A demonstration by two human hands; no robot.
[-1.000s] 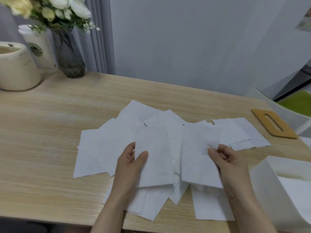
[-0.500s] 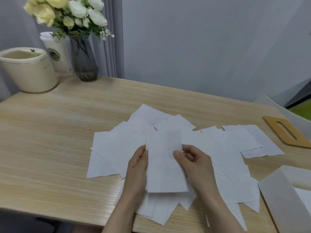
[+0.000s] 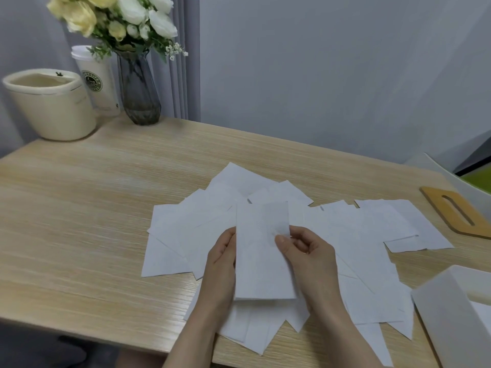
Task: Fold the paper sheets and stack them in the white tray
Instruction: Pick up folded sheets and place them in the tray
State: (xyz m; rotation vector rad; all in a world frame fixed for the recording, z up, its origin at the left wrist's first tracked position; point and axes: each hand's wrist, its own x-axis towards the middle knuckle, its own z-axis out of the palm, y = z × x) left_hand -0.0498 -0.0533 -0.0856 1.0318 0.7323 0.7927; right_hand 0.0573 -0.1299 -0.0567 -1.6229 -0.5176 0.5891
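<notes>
- A second earlier the sheet (image 3: 263,258) was spread wide; now it was folded narrow above the bench (image 3: 79,221).
- Left hand (image 3: 221,264) and right hand (image 3: 305,251) pinched its edges.
- Tray (image 3: 446,314) comes next, probably.

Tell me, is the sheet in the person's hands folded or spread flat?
Folded. The held sheet is a narrow strip, slimmer than the loose sheets beneath, with a doubled bottom edge. Left hand and right hand pinch its sides.

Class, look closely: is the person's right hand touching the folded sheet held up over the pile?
Touching. The head view shows the right hand pinching the folded sheet at its right edge, thumb lying on the paper's front.
</notes>
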